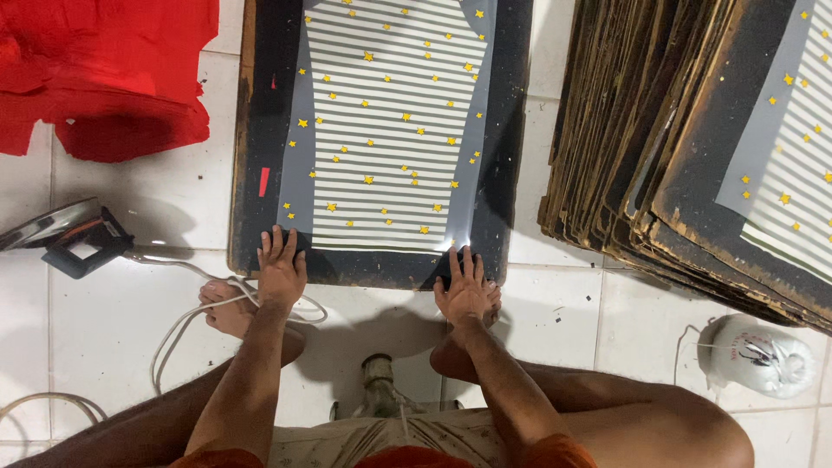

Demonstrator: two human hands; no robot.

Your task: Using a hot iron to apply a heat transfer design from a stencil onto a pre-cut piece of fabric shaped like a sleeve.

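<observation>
A translucent grey film sheet printed with white stripes and small yellow stars lies on a dark worn board on the tiled floor. My left hand presses flat on the sheet's near left corner, fingers spread. My right hand presses flat on the near right corner, fingers apart. Neither hand holds anything. I sit with knees apart, feet just below the board's near edge.
A tilted stack of several similar dark boards stands at right, the top one bearing a striped sheet. Red cloth lies upper left. A clothes iron with a white cord rests at left. A white bottle lies at lower right.
</observation>
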